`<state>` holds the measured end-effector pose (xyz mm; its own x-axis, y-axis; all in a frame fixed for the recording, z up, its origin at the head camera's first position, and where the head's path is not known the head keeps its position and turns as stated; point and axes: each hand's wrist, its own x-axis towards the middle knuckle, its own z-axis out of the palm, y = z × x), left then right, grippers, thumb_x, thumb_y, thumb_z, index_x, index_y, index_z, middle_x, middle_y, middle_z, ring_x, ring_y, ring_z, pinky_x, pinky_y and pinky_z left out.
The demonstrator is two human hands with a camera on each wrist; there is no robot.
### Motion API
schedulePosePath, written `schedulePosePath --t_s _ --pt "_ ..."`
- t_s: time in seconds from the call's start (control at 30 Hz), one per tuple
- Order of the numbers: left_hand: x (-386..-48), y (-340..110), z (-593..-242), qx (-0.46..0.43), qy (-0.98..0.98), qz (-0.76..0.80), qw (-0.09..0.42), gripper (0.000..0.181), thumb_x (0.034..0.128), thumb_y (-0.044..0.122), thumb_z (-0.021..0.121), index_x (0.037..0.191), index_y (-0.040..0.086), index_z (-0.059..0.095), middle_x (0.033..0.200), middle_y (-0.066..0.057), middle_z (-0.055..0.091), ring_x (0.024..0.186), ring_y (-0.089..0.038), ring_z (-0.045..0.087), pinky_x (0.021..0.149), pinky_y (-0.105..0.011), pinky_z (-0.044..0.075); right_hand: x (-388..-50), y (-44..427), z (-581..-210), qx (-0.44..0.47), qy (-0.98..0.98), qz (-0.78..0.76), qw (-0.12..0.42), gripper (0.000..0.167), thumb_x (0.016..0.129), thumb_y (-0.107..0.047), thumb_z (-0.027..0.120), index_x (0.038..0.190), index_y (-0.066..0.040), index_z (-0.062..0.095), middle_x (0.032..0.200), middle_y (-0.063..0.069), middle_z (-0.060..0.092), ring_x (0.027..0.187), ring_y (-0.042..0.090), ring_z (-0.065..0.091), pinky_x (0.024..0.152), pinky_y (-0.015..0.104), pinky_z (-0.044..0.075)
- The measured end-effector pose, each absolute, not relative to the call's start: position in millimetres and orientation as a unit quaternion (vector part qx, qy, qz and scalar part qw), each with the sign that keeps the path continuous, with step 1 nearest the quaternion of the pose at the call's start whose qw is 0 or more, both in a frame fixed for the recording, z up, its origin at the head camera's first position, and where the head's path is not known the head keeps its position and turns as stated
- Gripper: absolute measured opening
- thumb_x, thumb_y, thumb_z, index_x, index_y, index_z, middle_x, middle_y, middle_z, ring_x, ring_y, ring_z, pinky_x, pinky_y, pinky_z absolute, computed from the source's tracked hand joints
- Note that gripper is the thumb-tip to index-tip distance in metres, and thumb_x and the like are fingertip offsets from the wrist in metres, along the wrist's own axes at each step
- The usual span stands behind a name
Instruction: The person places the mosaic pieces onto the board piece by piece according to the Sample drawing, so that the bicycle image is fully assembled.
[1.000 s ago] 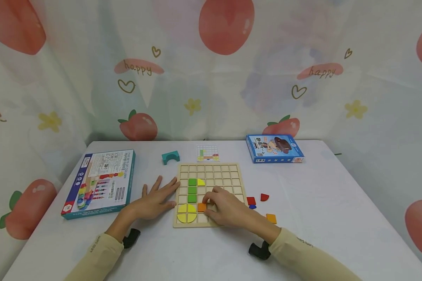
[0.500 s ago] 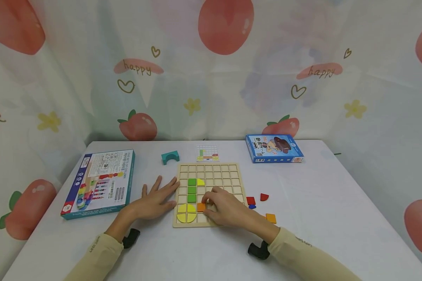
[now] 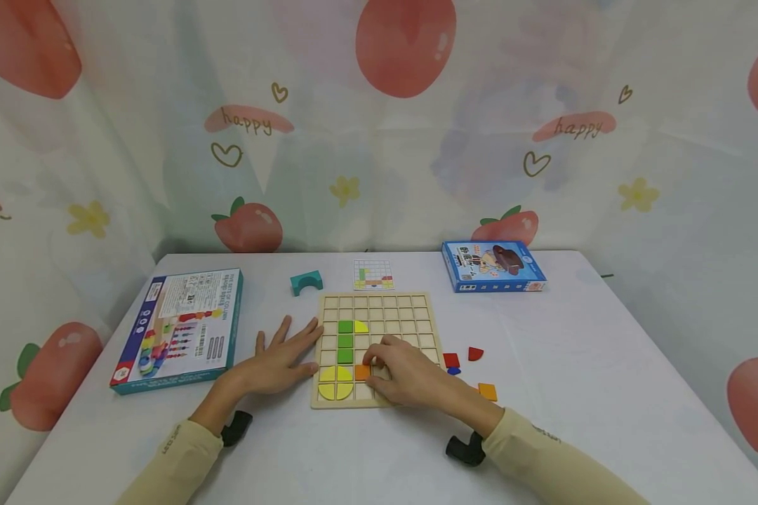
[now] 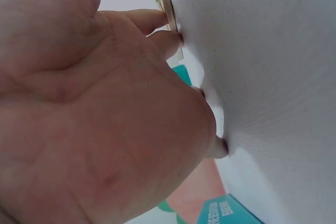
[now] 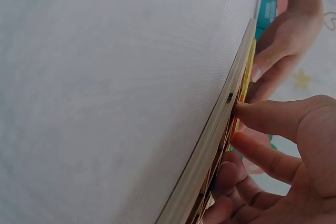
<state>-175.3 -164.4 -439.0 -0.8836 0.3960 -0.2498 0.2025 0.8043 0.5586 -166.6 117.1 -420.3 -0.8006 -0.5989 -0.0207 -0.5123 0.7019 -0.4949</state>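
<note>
A wooden grid board (image 3: 394, 303) lies flat on the table. Thumb and index finger of my right hand (image 3: 407, 372) pinch an orange square tile (image 3: 362, 372), which sits at a cell beside the yellow quarter-circle tiles (image 3: 335, 384). In the right wrist view, the fingertips meet the orange tile (image 5: 235, 129) at the board's surface. My left hand (image 3: 278, 363) rests with spread, straight fingers against the board's left edge. Green square tiles (image 3: 344, 341) form a column on the board, with a yellow quarter-circle (image 3: 360, 327) beside the top one. My right hand covers part of the grid.
Right of the board lie a red square (image 3: 450, 360), a red quarter-circle (image 3: 475, 354), a blue piece (image 3: 453, 371) and an orange tile (image 3: 488, 392). Behind it are a pattern card (image 3: 373, 275) and a teal arch block (image 3: 307, 283). Boxes stand left (image 3: 183, 330) and right (image 3: 494, 267).
</note>
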Motion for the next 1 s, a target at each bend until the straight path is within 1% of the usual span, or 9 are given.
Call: schedulePosePath --t_s 0.13,0.3,0.4,0.6,0.77,1.0 --pt "-175 -164 -439 0.162 0.932 0.270 0.181 0.075 0.1065 0.040 0.059 0.170 0.023 0.025 0.181 -0.004 0.011 0.166 -0.044 -0.017 0.120 -0.081 -0.019 -167 119 -420 -0.296 0.917 -0.250 0.098 0.022 0.097 -0.022 0.076 0.117 -0.014 0.074 0.109 0.003 0.067 0.096 0.014 0.060 0.086 0.033 0.056" --pt "-174 -163 -438 0.167 0.929 0.276 0.182 0.075 0.1066 0.040 0.059 0.170 0.022 0.024 0.181 -0.005 0.011 0.165 -0.045 -0.018 0.119 -0.081 -0.020 -167 126 -418 -0.285 0.913 -0.273 0.101 0.021 0.096 -0.020 0.076 0.116 -0.013 0.074 0.104 0.001 0.068 0.090 0.013 0.056 0.077 0.026 0.050" --pt "-174 -162 -437 0.169 0.927 0.280 0.182 0.075 0.1066 0.039 0.059 0.170 0.021 0.024 0.181 -0.006 0.011 0.165 -0.046 -0.018 0.119 -0.081 -0.020 -168 134 -417 -0.283 0.913 -0.278 0.096 0.021 0.096 -0.019 0.076 0.116 -0.013 0.074 0.103 0.000 0.067 0.088 0.013 0.055 0.074 0.024 0.048" --pt "-174 -164 -438 0.166 0.932 0.267 0.178 0.075 0.1069 0.040 0.059 0.171 0.022 0.023 0.181 -0.004 0.011 0.166 -0.045 -0.017 0.120 -0.081 -0.019 -169 152 -414 -0.278 0.913 -0.282 0.094 0.021 0.097 -0.020 0.075 0.116 -0.013 0.074 0.097 -0.004 0.065 0.084 0.014 0.055 0.071 0.022 0.047" --pt "-175 -165 -439 0.165 0.933 0.267 0.174 0.075 0.1067 0.041 0.059 0.170 0.022 0.024 0.181 -0.005 0.012 0.165 -0.046 -0.016 0.119 -0.081 -0.018 -167 171 -411 -0.288 0.906 -0.298 0.091 0.021 0.097 -0.019 0.076 0.116 -0.010 0.073 0.095 -0.005 0.064 0.081 0.015 0.057 0.069 0.020 0.049" --pt "-175 -165 -440 0.166 0.933 0.267 0.176 0.075 0.1069 0.042 0.058 0.171 0.022 0.023 0.181 -0.004 0.011 0.166 -0.045 -0.017 0.120 -0.081 -0.018 -163 200 -409 -0.294 0.906 -0.295 0.075 0.020 0.097 -0.018 0.075 0.115 -0.009 0.073 0.093 -0.005 0.064 0.076 0.007 0.054 0.068 0.019 0.049"
